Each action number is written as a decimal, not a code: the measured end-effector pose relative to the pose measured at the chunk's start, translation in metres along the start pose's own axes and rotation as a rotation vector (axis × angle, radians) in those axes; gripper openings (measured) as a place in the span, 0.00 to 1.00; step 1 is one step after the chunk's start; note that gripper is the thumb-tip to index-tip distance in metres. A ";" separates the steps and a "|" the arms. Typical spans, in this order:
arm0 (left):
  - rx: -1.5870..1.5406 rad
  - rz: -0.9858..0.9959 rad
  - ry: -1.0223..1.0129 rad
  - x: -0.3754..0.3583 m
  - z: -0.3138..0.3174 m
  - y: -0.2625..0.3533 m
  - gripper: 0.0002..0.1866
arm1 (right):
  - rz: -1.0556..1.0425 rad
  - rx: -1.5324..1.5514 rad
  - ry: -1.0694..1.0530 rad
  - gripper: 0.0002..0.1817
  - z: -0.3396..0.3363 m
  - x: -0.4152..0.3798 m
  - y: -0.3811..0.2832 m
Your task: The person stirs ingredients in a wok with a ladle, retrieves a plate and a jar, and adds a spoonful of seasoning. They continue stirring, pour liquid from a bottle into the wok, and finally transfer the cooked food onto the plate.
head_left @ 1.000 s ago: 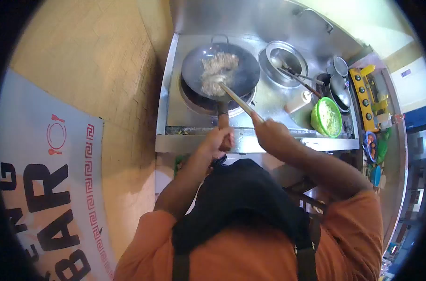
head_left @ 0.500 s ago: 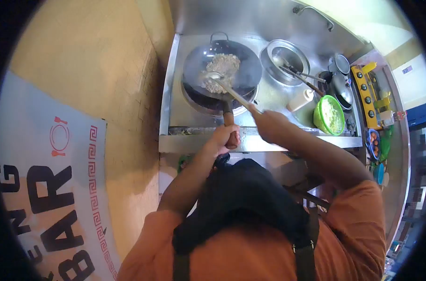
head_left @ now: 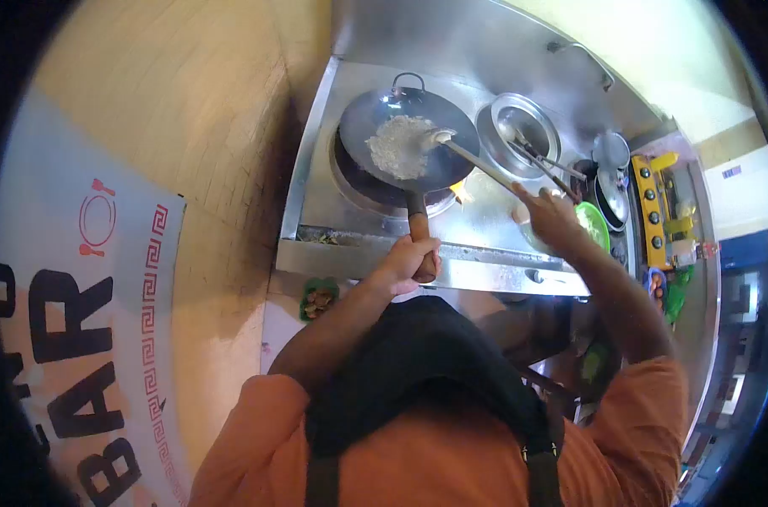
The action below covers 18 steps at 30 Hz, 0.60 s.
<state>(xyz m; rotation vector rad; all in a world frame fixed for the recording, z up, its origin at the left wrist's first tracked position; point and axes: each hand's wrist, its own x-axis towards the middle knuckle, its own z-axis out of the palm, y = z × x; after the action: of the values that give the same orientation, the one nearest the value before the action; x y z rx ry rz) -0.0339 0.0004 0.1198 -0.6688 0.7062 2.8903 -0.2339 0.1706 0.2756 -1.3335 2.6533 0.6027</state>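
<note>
My left hand (head_left: 409, 260) is wrapped round the wooden handle (head_left: 418, 224) of a dark wok (head_left: 357, 127). The wok sits off-centre over the burner ring (head_left: 337, 173), and a bit of flame (head_left: 459, 190) shows at its lower right. Pale, crumbly food (head_left: 399, 150) lies in the wok under light haze. Closed round the long handle of a ladle (head_left: 481, 163) is my right hand (head_left: 550, 218). The ladle's bowl rests at the right side of the food. Below my right hand, a pale squeeze bottle is mostly hidden.
A metal pot (head_left: 495, 106) with utensils in it stands right of the wok. Further right are a green bowl (head_left: 602, 224) of pale shreds, dark pans (head_left: 610, 198) and a yellow stove (head_left: 652, 203). A green basket (head_left: 306, 311) of brown pieces sits below the counter edge.
The wok has shifted to the right on the burner, baring the ring's left side. The ladle's bowl has moved right across the food, with my right hand further right.
</note>
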 end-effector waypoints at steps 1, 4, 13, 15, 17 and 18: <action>0.003 -0.002 -0.006 0.006 -0.006 -0.003 0.07 | 0.038 0.136 0.002 0.28 0.017 0.015 0.000; 0.072 0.079 0.002 0.016 -0.032 -0.010 0.06 | 0.135 0.515 0.033 0.33 0.046 0.050 -0.022; 0.125 0.066 0.079 0.023 -0.045 -0.025 0.09 | 0.235 1.256 -0.224 0.27 0.022 0.052 -0.081; 0.189 0.128 0.074 0.029 -0.048 -0.018 0.10 | 0.173 1.320 -0.246 0.26 0.016 0.071 -0.086; 0.197 0.085 0.082 0.029 -0.049 -0.014 0.09 | 0.212 1.367 -0.275 0.27 0.005 0.063 -0.072; 0.206 0.110 0.072 0.029 -0.051 -0.014 0.09 | 0.190 1.277 -0.320 0.28 -0.006 0.046 -0.060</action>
<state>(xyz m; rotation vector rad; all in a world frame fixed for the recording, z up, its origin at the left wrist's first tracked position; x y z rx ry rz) -0.0371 -0.0104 0.0609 -0.7320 1.0640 2.8463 -0.2134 0.1020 0.2508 -0.5174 2.0997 -0.7317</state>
